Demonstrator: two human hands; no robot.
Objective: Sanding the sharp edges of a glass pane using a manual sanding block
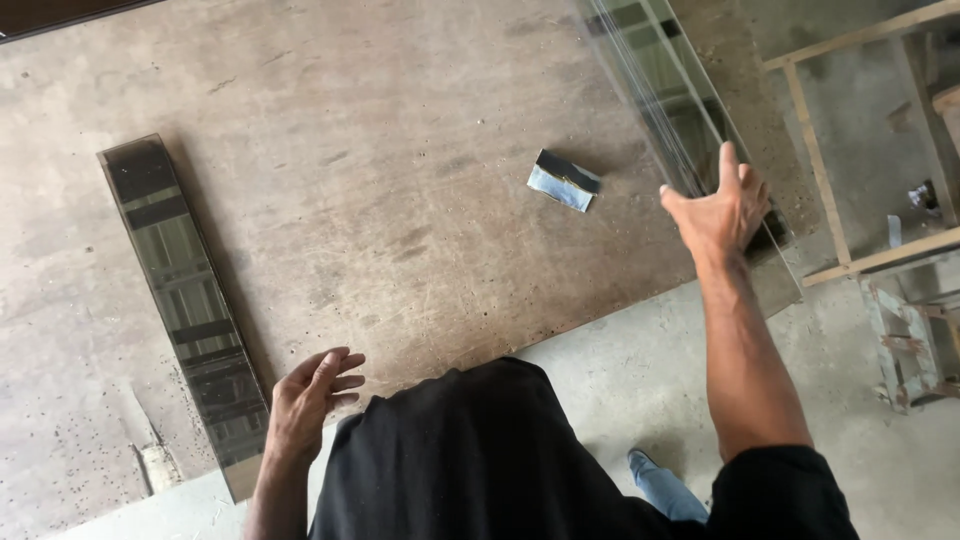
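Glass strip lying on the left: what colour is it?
The glass strip is dark smoky grey-brown, seen in the head view.
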